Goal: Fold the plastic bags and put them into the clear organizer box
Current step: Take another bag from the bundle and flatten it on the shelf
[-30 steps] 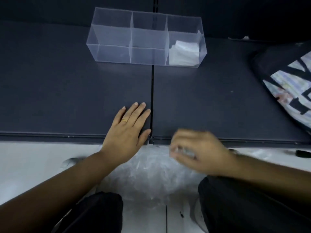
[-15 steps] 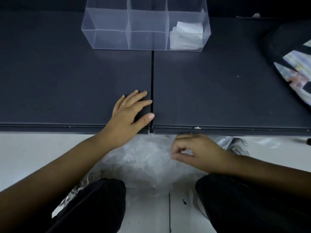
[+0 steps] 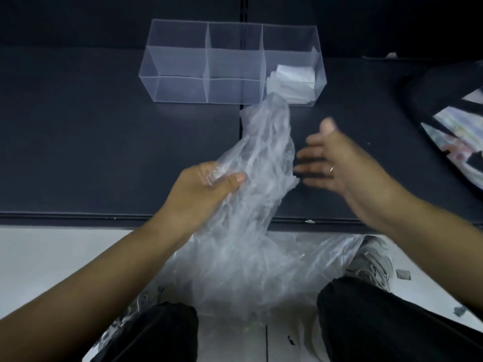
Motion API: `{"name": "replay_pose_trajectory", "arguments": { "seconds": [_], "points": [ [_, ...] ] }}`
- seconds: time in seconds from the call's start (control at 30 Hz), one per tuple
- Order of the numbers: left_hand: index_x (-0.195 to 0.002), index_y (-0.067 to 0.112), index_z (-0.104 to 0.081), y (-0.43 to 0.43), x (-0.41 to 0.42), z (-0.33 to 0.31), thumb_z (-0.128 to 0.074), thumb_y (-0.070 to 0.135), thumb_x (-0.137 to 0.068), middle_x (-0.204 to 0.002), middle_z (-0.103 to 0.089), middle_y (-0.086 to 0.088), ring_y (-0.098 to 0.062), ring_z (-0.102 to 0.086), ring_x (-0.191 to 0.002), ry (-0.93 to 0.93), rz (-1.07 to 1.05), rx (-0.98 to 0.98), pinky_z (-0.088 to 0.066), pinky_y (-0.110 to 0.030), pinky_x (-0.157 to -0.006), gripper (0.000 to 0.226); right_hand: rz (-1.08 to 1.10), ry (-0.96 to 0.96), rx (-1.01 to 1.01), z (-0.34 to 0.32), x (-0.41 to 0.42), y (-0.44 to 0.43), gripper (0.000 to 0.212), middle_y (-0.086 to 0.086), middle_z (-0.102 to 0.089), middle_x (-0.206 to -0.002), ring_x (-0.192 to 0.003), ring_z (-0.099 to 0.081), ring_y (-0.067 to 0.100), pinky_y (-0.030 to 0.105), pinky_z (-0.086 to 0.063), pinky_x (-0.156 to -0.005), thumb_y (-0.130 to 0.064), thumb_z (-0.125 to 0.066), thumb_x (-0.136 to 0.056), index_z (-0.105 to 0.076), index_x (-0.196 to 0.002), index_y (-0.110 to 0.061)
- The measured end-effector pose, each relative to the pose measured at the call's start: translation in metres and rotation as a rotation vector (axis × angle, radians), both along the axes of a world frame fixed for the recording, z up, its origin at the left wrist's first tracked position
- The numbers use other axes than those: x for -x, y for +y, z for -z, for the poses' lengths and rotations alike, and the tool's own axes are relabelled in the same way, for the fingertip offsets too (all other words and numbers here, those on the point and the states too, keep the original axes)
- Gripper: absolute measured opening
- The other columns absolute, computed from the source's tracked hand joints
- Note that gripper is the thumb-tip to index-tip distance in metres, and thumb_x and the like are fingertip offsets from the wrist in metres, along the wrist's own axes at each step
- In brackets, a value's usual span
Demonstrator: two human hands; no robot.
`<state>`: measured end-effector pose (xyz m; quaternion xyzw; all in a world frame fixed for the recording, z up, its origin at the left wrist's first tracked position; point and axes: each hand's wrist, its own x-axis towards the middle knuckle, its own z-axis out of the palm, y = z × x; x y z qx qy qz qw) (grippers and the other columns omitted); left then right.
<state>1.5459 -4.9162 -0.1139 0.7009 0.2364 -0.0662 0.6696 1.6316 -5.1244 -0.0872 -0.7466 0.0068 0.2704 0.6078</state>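
The tabletop (image 3: 104, 152) is a dark, matte blue-grey, made of two panels that meet at a thin seam (image 3: 241, 152) running away from the person. Its front edge drops to a white tiled floor (image 3: 52, 257), with dark shadow behind the far edge.

The clear organizer box (image 3: 183, 64) stands at the back across the seam. Folded bags (image 3: 292, 79) lie in its right-hand compartment. The left hand (image 3: 206, 189) grips a crumpled clear plastic bag (image 3: 264, 158) above the tabletop, thumb pressed over the film. The bag's far end reaches up in front of the box's right compartment. Whether it touches the wall cannot be told. The right hand (image 3: 332, 163) is spread wide just beside the bag, holding nothing. It is blurred, and a ring (image 3: 331, 169) shows on one finger.

A heap of plastic bags (image 3: 248, 278) lies on the floor between knees in black trousers (image 3: 392, 322), half covering a grey shoe (image 3: 371, 259). At the right edge a black patterned bag (image 3: 449, 121) is cut off, its print too blurred to read.
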Motion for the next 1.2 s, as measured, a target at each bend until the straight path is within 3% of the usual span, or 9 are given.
{"name": "replay_pose_trajectory", "arguments": {
  "seconds": [0.13, 0.23, 0.3, 0.6, 0.7, 0.87, 0.97, 1.1, 1.2],
  "points": [
    [-0.083, 0.019, -0.075, -0.008, 0.001, -0.002, -0.069, 0.034, -0.085, -0.078, -0.075, 0.001, -0.010, -0.070, -0.067, -0.034, 0.009, 0.003, -0.051, -0.016, -0.055, 0.016, -0.211, -0.068, -0.021, 0.009, 0.028, 0.015, 0.058, -0.005, -0.072, -0.094, -0.087, -0.070, 0.008, 0.016, -0.053, -0.073, -0.040, -0.080, -0.073, -0.051, -0.121, -0.027],
    [-0.065, 0.021, -0.072, -0.005, 0.003, -0.001, -0.066, 0.045, -0.081, -0.070, -0.072, 0.000, -0.011, -0.069, -0.063, 0.012, -0.002, 0.039, -0.052, -0.018, -0.056, 0.029, -0.087, -0.115, -0.052, 0.013, 0.020, 0.017, 0.010, -0.006, -0.071, -0.066, -0.061, -0.066, 0.004, 0.015, -0.048, -0.058, -0.016, -0.072, -0.081, -0.071, -0.074, -0.023],
    [-0.061, 0.022, -0.069, 0.004, 0.001, 0.001, -0.066, 0.055, -0.070, -0.065, -0.067, -0.004, -0.015, -0.066, -0.060, 0.086, -0.060, 0.092, -0.055, -0.025, -0.060, 0.035, -0.040, -0.066, -0.081, 0.016, 0.013, 0.014, 0.031, -0.006, -0.069, -0.061, -0.056, -0.064, 0.002, 0.014, -0.047, -0.054, -0.016, -0.066, -0.087, -0.071, -0.057, -0.023],
    [-0.052, 0.021, -0.065, 0.042, -0.007, 0.015, -0.072, 0.049, -0.062, -0.063, -0.067, 0.000, -0.016, -0.068, -0.060, 0.165, -0.296, 0.425, -0.057, -0.029, -0.056, 0.031, 0.302, 0.241, -0.214, 0.024, -0.002, 0.011, 0.060, 0.017, -0.071, -0.104, -0.094, -0.069, 0.030, 0.032, -0.059, -0.073, -0.044, -0.064, -0.078, -0.063, -0.113, 0.005],
    [-0.065, 0.020, -0.069, 0.059, -0.010, 0.023, -0.071, 0.046, -0.071, -0.072, -0.071, 0.000, -0.019, -0.070, -0.070, 0.120, -0.368, 0.489, -0.060, -0.037, -0.066, 0.027, 0.363, 0.265, -0.141, 0.020, -0.013, 0.004, 0.047, 0.005, -0.073, -0.081, -0.073, -0.070, 0.020, 0.023, -0.055, -0.058, -0.048, -0.066, -0.079, -0.067, -0.094, -0.004],
    [-0.091, 0.005, -0.061, 0.068, -0.012, 0.029, -0.058, 0.044, -0.092, -0.075, -0.063, 0.001, -0.011, -0.060, -0.067, 0.041, -0.430, -0.222, -0.056, -0.036, -0.068, 0.039, 0.289, 0.282, -0.003, 0.021, -0.022, -0.008, 0.044, 0.003, -0.069, -0.098, -0.080, -0.066, 0.014, 0.029, -0.054, -0.070, -0.052, -0.059, -0.084, -0.063, -0.108, -0.015],
    [-0.130, 0.003, -0.045, 0.059, -0.007, 0.018, -0.054, 0.044, -0.093, -0.125, -0.045, -0.009, -0.018, -0.043, -0.116, -0.373, -0.218, -0.836, -0.037, -0.036, -0.103, 0.056, 0.091, 0.259, -0.196, 0.018, -0.019, -0.017, 0.060, 0.010, -0.063, -0.110, -0.097, -0.063, 0.019, 0.030, -0.054, -0.084, -0.047, -0.056, -0.080, -0.048, -0.133, -0.019],
    [-0.142, 0.029, -0.039, 0.016, -0.021, -0.005, -0.060, 0.060, -0.080, -0.135, -0.034, 0.018, 0.003, -0.024, -0.129, -0.464, 0.372, -0.748, -0.019, -0.020, -0.108, 0.072, -0.150, 0.273, -0.485, 0.003, -0.012, -0.016, 0.055, 0.012, -0.063, -0.121, -0.110, -0.062, 0.022, 0.031, -0.053, -0.087, -0.024, -0.063, -0.085, -0.046, -0.138, -0.015],
    [-0.113, 0.019, -0.067, -0.004, -0.031, -0.012, -0.071, 0.036, -0.083, -0.109, -0.066, 0.010, -0.004, -0.058, -0.100, -0.409, 0.358, -0.496, -0.046, -0.025, -0.090, 0.035, -0.285, 0.303, -0.637, -0.009, -0.008, -0.008, 0.056, 0.017, -0.052, -0.139, -0.126, -0.053, 0.029, 0.034, -0.049, -0.098, -0.016, -0.053, -0.088, -0.040, -0.141, -0.008]
  ]
}}
